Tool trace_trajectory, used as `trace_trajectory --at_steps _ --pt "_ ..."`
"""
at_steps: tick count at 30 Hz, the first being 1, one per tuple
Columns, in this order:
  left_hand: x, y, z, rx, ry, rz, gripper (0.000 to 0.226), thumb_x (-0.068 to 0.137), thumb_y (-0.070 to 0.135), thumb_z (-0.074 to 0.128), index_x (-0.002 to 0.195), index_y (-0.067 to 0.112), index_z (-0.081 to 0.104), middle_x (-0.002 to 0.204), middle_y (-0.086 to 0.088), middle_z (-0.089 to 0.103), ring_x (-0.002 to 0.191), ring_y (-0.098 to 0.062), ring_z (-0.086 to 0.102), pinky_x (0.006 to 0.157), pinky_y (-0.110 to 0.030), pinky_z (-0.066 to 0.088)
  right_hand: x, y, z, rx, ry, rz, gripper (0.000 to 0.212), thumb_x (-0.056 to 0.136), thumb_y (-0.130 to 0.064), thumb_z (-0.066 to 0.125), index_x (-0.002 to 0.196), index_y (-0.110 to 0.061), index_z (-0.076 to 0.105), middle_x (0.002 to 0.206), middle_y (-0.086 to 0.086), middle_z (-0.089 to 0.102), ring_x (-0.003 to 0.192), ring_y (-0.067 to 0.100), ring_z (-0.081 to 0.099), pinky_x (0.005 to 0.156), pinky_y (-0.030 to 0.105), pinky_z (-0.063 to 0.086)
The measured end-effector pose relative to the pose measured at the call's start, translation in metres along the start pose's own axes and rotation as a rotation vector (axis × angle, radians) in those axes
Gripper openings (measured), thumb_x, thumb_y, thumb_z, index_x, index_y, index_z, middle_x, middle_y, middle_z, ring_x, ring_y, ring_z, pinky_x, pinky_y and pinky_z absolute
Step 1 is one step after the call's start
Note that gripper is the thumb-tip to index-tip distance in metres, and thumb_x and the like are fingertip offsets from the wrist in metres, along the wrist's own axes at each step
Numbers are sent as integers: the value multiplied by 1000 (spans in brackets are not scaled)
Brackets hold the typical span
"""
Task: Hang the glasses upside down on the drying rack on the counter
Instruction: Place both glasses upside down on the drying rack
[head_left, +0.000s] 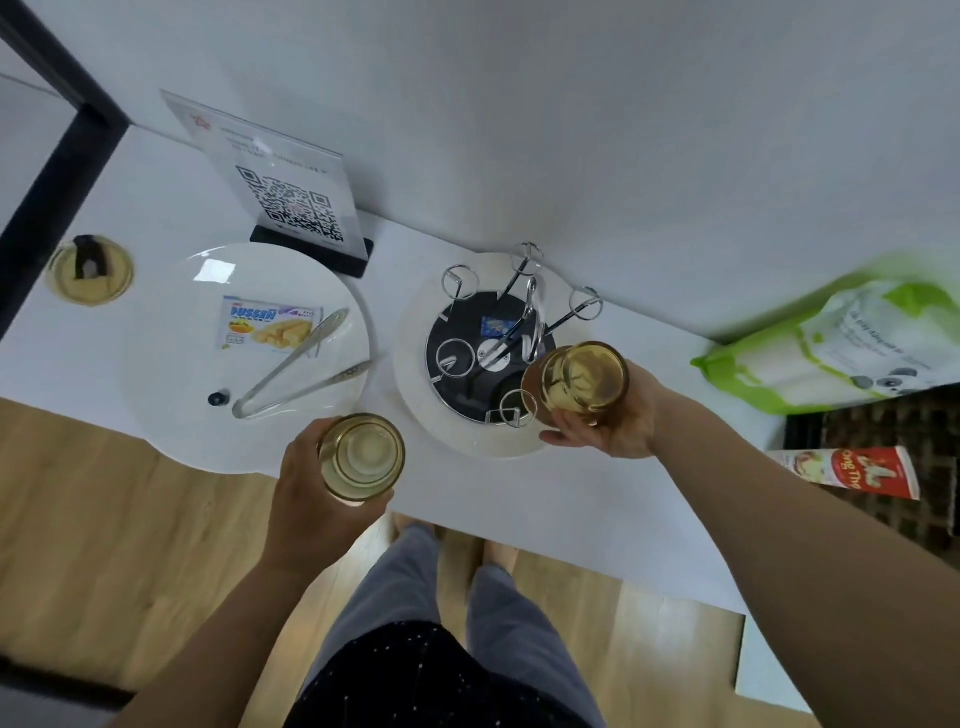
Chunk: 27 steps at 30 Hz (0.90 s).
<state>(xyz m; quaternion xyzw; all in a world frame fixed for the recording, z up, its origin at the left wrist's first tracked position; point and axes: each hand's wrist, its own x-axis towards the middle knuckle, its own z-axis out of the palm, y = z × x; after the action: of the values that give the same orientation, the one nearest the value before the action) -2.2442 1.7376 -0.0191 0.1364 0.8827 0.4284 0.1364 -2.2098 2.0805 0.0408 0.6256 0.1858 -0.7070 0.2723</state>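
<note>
Amber glass fills both hands. The right hand (613, 415) has its fingers clamped around one glass (579, 379), held base-up over the near right edge of the drying rack (493, 338), close to a looped wire arm (511, 408). The left hand (317, 483) grips a second glass (361, 457) above the near edge of the white surface (597, 493), well short of the rack, just beside a white plate (171, 374) carrying tongs (296, 371) and a snack packet (267, 327).

The step in hand looks to be seating the right-hand glass on that near arm. To do it well, the mouth should drop squarely over the loop — tilted in line with the arm's slant, so the rim does not snag the wire. Easing it down until the arm carries the weight before the fingers loosen seems wise; the rack is light wire and could tip if pushed sideways. Keeping the left glass clear avoids a knock — whether its mouth faces up or down I cannot tell.
</note>
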Motion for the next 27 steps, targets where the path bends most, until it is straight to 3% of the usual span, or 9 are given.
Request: trace_trajectory --at_steps 3,6,13,16,21,27 --pt "2 2 0 -7 4 21 100 46 13 97 124 41 40 119 6 51 109 -28 55 90 -44 49 11 -4 -2 12 -3 9 64 63 -30 74 119 -2 61 120 36 53 72 36 72 51 33 61" --pt "5 3 1 -10 -5 23 104 47 13 97 120 51 33 120 7 51 108 -22 54 90 -38 46 18 -6 -2 8 -9 42 65 63 -31 75 120 -1 61 117 33 53 66 32 72 49 33 61" --pt "10 1 3 0 -39 14 101 47 13 97 121 42 35 122 -2 56 106 -19 54 88 -35 45 32 -10 -4 40 -51 93 67 69 -35 73 128 -5 58 119 27 55 63 33 71 44 35 58" --pt "11 -2 2 12 -61 26 103 48 16 97 121 50 32 121 5 51 106 -16 51 88 -36 46 30 -11 -4 27 -56 92 67 64 -34 73 120 0 60 111 30 58 60 32 71 42 35 58" --pt "13 0 -1 37 -82 54 108 47 15 97 120 55 29 117 7 50 104 -19 52 84 -36 46 29 -10 -6 26 -54 96 79 59 -33 76 130 -4 57 126 25 53 62 32 72 42 34 58" --pt "13 2 -1 43 -88 50 107 47 14 97 119 54 29 118 4 51 104 -22 54 82 -35 46 29 -6 -5 11 -27 81 92 48 -30 83 132 -5 55 129 26 55 72 33 74 46 35 59"
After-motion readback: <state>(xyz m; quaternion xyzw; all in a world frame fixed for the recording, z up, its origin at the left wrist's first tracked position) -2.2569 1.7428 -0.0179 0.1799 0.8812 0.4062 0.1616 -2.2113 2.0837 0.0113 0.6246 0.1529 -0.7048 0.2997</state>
